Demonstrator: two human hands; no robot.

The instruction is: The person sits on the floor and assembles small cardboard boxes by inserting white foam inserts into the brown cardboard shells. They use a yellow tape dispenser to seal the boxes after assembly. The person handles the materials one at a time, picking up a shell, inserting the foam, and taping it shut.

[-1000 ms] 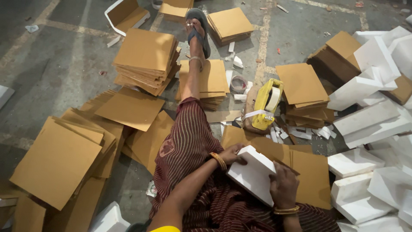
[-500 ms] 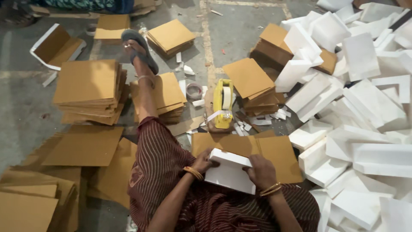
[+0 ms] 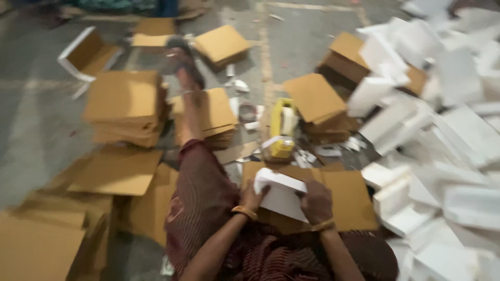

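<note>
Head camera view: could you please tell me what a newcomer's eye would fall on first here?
Most striking is the white folded box held low in the centre by the left hand and right hand, above a flat brown sheet. Just beyond it stands a yellow tape dispenser. To the right spreads a heap of white boxes, while stacks of brown cardboard cover the floor on the left.

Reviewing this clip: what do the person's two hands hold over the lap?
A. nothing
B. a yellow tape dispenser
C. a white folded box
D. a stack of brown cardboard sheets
C: the left hand and right hand grip the two sides of a white folded box, while the yellow tape dispenser sits apart on the floor beyond it.
</note>
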